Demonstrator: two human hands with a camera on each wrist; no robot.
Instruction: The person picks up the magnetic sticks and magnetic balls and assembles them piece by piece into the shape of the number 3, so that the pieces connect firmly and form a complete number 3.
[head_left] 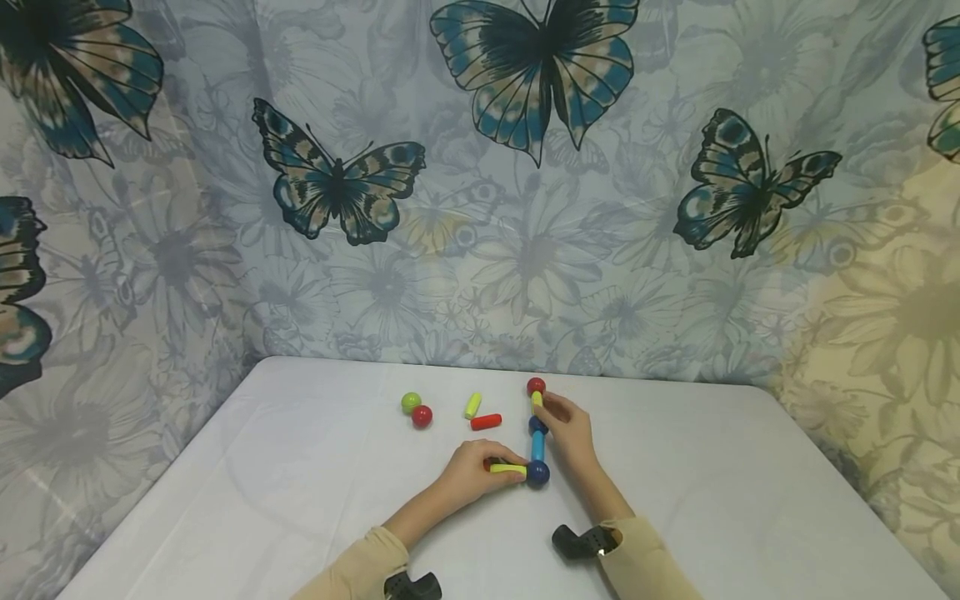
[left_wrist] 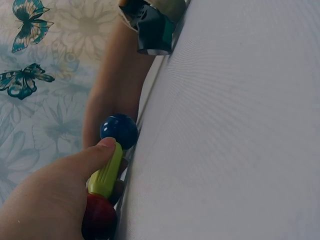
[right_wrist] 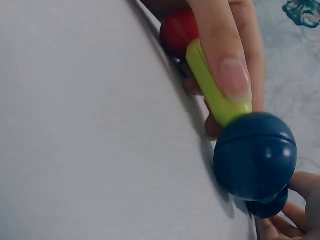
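Observation:
A chain of rods and balls stands on the white table. Its near blue ball (head_left: 537,474) joins a light-blue rod (head_left: 537,447), which runs back to a second blue ball (head_left: 536,424). My left hand (head_left: 467,471) pinches a yellow-green rod (left_wrist: 106,175) between that near ball and a dark red ball (left_wrist: 99,217), which the fingers partly cover. At the chain's far end my right hand (head_left: 572,427) pinches another yellow-green rod (right_wrist: 212,82), with a red ball (head_left: 536,386) beyond it and the second blue ball (right_wrist: 255,157) on its near side.
Left of the chain lie a loose yellow-green rod (head_left: 472,406) and a red rod (head_left: 486,422). Farther left are a green ball (head_left: 410,402) and a red ball (head_left: 422,416). A butterfly-print cloth (head_left: 480,275) hangs behind the white table (head_left: 300,467).

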